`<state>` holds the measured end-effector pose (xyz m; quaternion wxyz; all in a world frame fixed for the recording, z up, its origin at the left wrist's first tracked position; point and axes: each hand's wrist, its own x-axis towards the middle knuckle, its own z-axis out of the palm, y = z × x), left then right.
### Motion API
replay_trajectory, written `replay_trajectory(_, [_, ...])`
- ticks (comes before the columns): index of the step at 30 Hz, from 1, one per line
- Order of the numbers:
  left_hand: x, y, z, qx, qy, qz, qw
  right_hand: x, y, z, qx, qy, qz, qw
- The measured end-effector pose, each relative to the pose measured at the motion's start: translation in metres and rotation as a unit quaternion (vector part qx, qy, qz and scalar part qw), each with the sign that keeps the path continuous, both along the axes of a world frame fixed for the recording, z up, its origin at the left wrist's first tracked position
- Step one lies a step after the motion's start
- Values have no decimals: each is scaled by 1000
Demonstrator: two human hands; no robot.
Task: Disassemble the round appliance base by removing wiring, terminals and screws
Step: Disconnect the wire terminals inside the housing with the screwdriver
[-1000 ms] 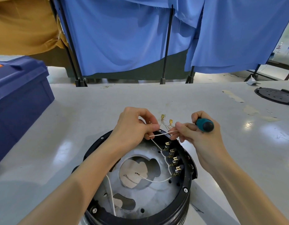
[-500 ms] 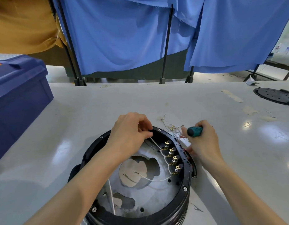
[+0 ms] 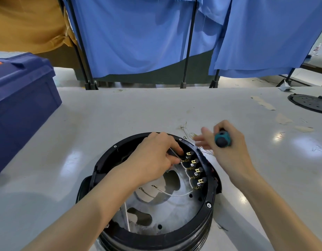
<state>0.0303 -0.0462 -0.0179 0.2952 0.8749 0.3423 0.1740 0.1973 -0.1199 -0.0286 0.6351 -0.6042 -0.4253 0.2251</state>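
Observation:
The round black appliance base (image 3: 209,207) lies open side up on the grey table, its silver inner plate (image 3: 174,211) showing. A row of brass terminals (image 3: 193,169) runs along the right inner wall, linked by a white wire (image 3: 176,194). My left hand (image 3: 156,156) reaches inside the rim and pinches a white wire by the top terminal. My right hand (image 3: 227,147) hovers just beyond the rim, its palm holding a teal-handled screwdriver (image 3: 222,138) while the blurred fingers stretch left. Loose wires with brass ends (image 3: 189,133) lie on the table behind the base.
A dark blue storage box (image 3: 21,105) stands at the left of the table. A black round perforated cover (image 3: 310,103) lies at the far right. Blue curtains on black stands hang behind the table's far edge.
The removed wire has left both hands and lies on the table. My left hand has dropped inside the base to the top terminal. My right hand has moved right, off the rim.

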Motion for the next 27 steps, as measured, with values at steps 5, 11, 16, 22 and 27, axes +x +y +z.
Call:
replay_trajectory(5, [6,-1,-2,-22,28,8,999,-15,1,-10,-64,13,130,989])
replay_trajectory(11, [13,1,5,-99,61,-11,993,-10,3,-15,-84,-1,118,989])
replay_trajectory(16, [17,3,13,-184,73,-31,980,-9,5,-17,-82,4,118,990])
replay_trajectory(22, [23,-1,9,-169,65,-1,984,-10,6,-16,-80,-3,114,990])
replay_trajectory(27, [27,6,14,-179,99,-10,979,-10,3,-15,-67,4,134,989])
